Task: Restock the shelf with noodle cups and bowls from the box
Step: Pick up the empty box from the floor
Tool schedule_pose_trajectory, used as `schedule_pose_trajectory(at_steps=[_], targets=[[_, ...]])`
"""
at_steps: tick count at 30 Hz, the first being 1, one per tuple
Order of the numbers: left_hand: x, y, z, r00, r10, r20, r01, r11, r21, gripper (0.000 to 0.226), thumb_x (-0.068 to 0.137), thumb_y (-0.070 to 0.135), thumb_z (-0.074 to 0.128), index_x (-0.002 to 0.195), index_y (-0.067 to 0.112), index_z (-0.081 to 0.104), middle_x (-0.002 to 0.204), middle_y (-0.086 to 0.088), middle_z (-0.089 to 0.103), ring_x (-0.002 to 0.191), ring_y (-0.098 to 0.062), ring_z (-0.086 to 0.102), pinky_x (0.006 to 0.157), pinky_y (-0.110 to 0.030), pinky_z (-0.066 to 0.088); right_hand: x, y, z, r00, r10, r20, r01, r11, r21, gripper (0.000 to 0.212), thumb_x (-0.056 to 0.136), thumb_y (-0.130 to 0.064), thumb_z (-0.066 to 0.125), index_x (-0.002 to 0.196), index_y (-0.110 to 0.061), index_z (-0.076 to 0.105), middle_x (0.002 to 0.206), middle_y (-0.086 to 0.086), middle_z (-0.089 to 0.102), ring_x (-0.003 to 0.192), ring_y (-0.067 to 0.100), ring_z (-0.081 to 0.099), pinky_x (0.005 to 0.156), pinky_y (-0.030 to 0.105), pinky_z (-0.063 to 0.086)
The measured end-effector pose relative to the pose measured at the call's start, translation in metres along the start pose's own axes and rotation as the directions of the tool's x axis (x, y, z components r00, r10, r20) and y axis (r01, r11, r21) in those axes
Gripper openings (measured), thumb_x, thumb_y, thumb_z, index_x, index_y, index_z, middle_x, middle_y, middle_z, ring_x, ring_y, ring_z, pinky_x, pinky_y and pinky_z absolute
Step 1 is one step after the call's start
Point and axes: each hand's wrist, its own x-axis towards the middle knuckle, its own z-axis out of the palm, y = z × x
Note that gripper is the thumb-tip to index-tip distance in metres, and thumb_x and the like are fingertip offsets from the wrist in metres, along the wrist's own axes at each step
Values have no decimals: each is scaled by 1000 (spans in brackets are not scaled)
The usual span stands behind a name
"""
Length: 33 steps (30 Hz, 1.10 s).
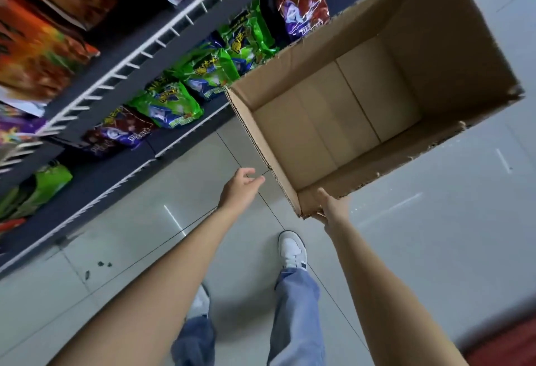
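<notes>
Head view: right hand [333, 206] grips the box [333, 122] corner, left hand [240, 189] reaches out, fingers relaxed.

Brown cardboard box [333, 122] open-topped, nothing inside, tilted; beside dark shelf [121, 75] stocked with snack bags.

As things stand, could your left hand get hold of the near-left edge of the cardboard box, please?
Probably yes. The left hand is open, its fingertips close to the corrugated edge of the cardboard box, with only bare floor showing between them. The right hand already grips the near corner, steadying it.
</notes>
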Motion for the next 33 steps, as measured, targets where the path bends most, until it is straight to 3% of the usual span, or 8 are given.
schedule_pose_trajectory(at_steps=[3, 11, 16, 21, 24, 28, 31, 33], targets=[[6, -5, -5, 1000, 4, -29, -5, 998, -61, 38, 86, 36, 59, 121, 24, 50, 115, 0, 63, 107, -24, 60, 96, -44, 46, 0, 3, -1, 997, -24, -70, 24, 1000, 10, 51, 85, 3, 49, 129, -20, 41, 121, 13, 57, 104, 35, 62, 46, 31, 54], [-47, -17, -68, 994, -7, -108, -16, 977, -212, 74, 81, 46, 66, 142, 24, 30, 134, -3, 47, 116, -24, 53, 99, -47, 45, -95, 31, -33, 995, -68, -75, 65, 997, -40, 65, 84, 10, 40, 133, -32, 39, 119, 16, 60, 91, 39, 66, 51, 35, 58], [-123, -60, -103, 986, -6, -164, -32, 973, -227, 87, 77, 49, 70, 145, 23, 23, 143, -9, 36, 125, -24, 45, 101, -45, 44, -186, 79, -64, 999, -46, 2, 45, 985, -169, 61, 78, 11, 41, 126, -26, 44, 92, 18, 62, 63, 32, 66, 58, 42, 59], [-210, -150, -138, 978, -52, -200, -6, 960, -281, 96, 72, 57, 70, 147, 26, 18, 148, -12, 28, 130, -29, 40, 101, -48, 43, -282, 135, -92, 994, 5, 107, 33, 936, -350, 44, 80, 12, 41, 118, -9, 49, 64, 11, 62, 47, 22, 65, 50, 36, 57], [-260, -218, -167, 960, -109, -257, 17, 942, -336, 97, 72, 56, 71, 147, 26, 17, 150, -12, 23, 132, -30, 37, 101, -49, 43, -339, 178, -93, 986, 9, 166, 69, 886, -458, 39, 83, 13, 35, 117, 0, 48, 74, 17, 60, 51, 24, 64, 46, 35, 55], [-329, -318, -219, 938, -211, -276, 72, 895, -440, 111, 63, 60, 75, 149, 28, 13, 154, -9, 18, 135, -30, 35, 100, -50, 44, -411, 241, -84, 969, 35, 245, 116, 811, -573, 42, 83, 16, 33, 118, -2, 47, 82, 19, 59, 61, 29, 64, 47, 41, 57], [-386, -395, -241, 913, -353, -203, 175, 789, -589, 123, 60, 57, 79, 151, 23, 4, 156, -6, 18, 135, -30, 36, 96, -46, 48, -453, 292, -66, 955, 60, 290, 149, 748, -647, 49, 80, 18, 32, 121, -4, 47, 82, 18, 56, 62, 32, 63, 48, 44, 56], [-428, -441, -246, 898, -397, -190, 172, 713, -680, 114, 67, 48, 79, 150, 19, 7, 153, -6, 25, 132, -28, 40, 92, -43, 51, -479, 320, -47, 948, 72, 310, 186, 664, -724, 45, 81, 17, 39, 117, -8, 47, 85, 16, 56, 66, 32, 62, 48, 39, 55]])
